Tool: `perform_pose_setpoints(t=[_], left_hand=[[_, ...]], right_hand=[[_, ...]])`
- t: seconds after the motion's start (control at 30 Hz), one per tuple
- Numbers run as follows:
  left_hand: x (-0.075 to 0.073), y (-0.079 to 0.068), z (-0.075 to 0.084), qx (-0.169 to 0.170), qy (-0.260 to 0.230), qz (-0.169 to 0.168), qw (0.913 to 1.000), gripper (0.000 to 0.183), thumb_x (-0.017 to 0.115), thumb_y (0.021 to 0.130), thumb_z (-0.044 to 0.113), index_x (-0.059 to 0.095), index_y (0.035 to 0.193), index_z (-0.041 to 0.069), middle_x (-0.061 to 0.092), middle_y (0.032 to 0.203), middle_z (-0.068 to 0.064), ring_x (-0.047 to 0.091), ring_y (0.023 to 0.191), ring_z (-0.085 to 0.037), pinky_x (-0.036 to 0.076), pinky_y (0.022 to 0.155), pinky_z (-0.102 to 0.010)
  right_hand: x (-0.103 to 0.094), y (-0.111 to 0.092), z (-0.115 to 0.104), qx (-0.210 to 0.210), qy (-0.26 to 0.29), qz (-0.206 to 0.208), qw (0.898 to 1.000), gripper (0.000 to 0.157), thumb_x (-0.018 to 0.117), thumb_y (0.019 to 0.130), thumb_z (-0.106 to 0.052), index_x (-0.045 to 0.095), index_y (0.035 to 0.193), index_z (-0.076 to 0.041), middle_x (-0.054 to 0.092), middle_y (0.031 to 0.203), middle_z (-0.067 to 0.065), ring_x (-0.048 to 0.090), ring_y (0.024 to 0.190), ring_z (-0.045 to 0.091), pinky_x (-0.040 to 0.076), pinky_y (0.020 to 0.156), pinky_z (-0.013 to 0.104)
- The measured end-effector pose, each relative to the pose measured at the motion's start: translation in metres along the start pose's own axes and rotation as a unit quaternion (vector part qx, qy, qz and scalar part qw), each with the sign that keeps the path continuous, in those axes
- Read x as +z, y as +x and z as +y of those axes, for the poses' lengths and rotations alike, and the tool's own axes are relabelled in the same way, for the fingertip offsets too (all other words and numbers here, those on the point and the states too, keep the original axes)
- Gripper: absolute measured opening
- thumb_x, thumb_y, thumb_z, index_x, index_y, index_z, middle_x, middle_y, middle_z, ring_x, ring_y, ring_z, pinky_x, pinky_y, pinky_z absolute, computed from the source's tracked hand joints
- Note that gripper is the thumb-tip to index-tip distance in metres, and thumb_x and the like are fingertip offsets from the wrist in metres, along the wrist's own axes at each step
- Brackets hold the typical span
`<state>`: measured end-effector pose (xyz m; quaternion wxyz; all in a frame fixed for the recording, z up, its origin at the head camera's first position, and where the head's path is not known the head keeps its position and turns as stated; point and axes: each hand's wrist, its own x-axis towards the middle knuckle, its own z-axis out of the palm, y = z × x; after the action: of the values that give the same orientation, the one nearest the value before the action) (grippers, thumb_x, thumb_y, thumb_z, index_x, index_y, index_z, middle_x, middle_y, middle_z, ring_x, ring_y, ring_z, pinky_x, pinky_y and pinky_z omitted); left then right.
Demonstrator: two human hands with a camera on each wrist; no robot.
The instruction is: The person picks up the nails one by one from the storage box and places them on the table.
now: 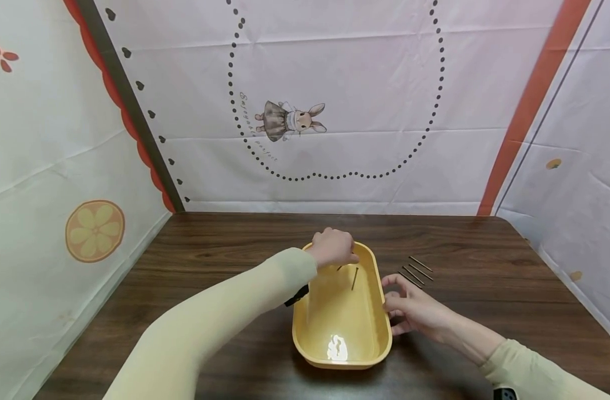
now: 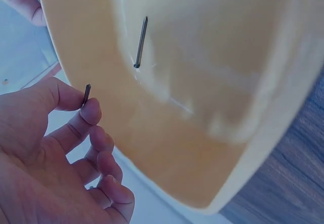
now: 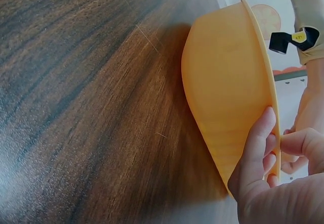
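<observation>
My left hand [image 1: 333, 247] is over the far end of a yellow plastic tray [image 1: 345, 333]. In the left wrist view its thumb and index finger pinch a dark nail [image 2: 86, 95], of which only one end shows; the other fingers curl loosely. Another nail [image 2: 141, 42] lies inside the tray, on its floor near the far end. At the tray's right side, my right hand [image 1: 415, 311] grips the rim; in the right wrist view the thumb is at the rim and the fingers [image 3: 257, 143] lie along the outer wall.
Several more nails [image 1: 417, 275] lie side by side on the dark wooden table [image 1: 225, 239], just beyond my right hand. A printed cloth [image 1: 375, 111] hangs behind the table and along both sides. A black wrist camera [image 3: 283, 42] is strapped to the left sleeve.
</observation>
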<state>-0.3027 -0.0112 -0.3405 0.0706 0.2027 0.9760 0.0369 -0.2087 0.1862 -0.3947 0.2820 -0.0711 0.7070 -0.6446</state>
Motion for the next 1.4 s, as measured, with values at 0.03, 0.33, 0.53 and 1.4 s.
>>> perform_pose_setpoints(t=[0.03,0.33,0.53,1.4], left_hand=[[-0.002,-0.001,-0.001,0.002,-0.002,0.003,1.0000,0.046,0.061,0.093,0.040,0.039,0.058,0.021,0.037,0.061,0.006,0.041,0.077,-0.017,0.028,0.063,-0.030],[-0.016,-0.009,-0.017,0.020,-0.026,0.006,0.9994,0.043,0.059,0.093,0.033,0.036,0.059,0.021,0.033,0.059,0.005,0.038,0.081,-0.020,0.022,0.069,-0.031],[-0.020,-0.011,-0.028,0.020,-0.034,0.002,0.9992,0.042,0.058,0.094,0.032,0.037,0.059,0.021,0.034,0.059,0.005,0.039,0.084,-0.021,0.023,0.071,-0.032],[-0.030,-0.022,-0.069,-0.006,-0.028,0.018,0.9994,0.041,0.058,0.094,0.033,0.037,0.060,0.021,0.038,0.062,0.004,0.039,0.081,-0.022,0.022,0.075,-0.037]], right_hand=[[0.000,0.000,0.000,0.000,0.000,0.000,1.000,0.053,0.054,0.089,-0.007,0.022,0.131,-0.005,0.059,0.092,0.000,0.062,0.079,0.013,0.060,0.065,0.032],[0.001,0.002,-0.002,0.001,-0.003,0.002,1.000,0.053,0.054,0.089,-0.007,0.022,0.131,-0.006,0.057,0.088,-0.001,0.060,0.077,0.013,0.060,0.064,0.032],[0.001,0.001,-0.003,-0.004,-0.004,-0.003,1.000,0.053,0.054,0.089,-0.006,0.021,0.131,-0.004,0.058,0.085,-0.002,0.060,0.077,0.013,0.060,0.064,0.032],[0.001,-0.001,0.000,-0.002,0.001,-0.004,1.000,0.054,0.054,0.089,-0.006,0.020,0.132,-0.004,0.058,0.085,-0.002,0.060,0.076,0.012,0.060,0.063,0.031]])
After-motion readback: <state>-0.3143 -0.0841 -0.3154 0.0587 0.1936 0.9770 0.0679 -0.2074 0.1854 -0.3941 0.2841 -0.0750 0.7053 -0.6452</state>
